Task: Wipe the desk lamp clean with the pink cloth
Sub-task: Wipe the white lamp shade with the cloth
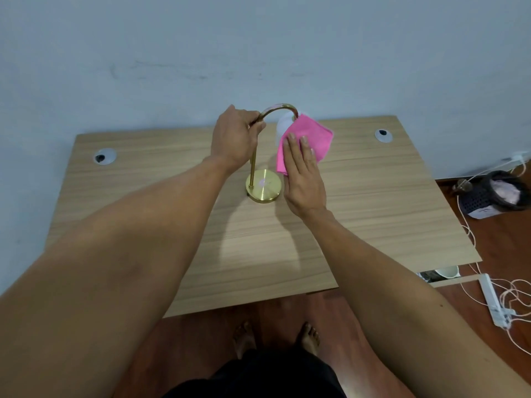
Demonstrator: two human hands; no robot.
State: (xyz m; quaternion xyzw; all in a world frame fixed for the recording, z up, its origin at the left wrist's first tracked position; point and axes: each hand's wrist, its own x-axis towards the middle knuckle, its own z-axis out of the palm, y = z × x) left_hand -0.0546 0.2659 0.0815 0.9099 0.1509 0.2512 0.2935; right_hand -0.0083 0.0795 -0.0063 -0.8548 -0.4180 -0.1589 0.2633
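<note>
A brass desk lamp [263, 189] with a round base and a curved neck stands near the middle of the wooden desk [143, 196]. My left hand [234, 137] is closed around the upper stem, just below the bend. The lamp's white shade [283, 126] hangs from the neck's end and is mostly covered by the pink cloth [311, 139]. My right hand [303, 173] lies flat with fingers together, pressing the cloth against the shade's side. The cloth's lower corner hangs down beside my fingers.
Two cable grommets [105, 156] [383, 135] sit in the desk's far corners. A wall stands right behind the desk. On the floor at right are a dark basket [494, 195], a white power strip [492, 301] and loose cables. My bare feet [275, 336] stand at the desk's front edge.
</note>
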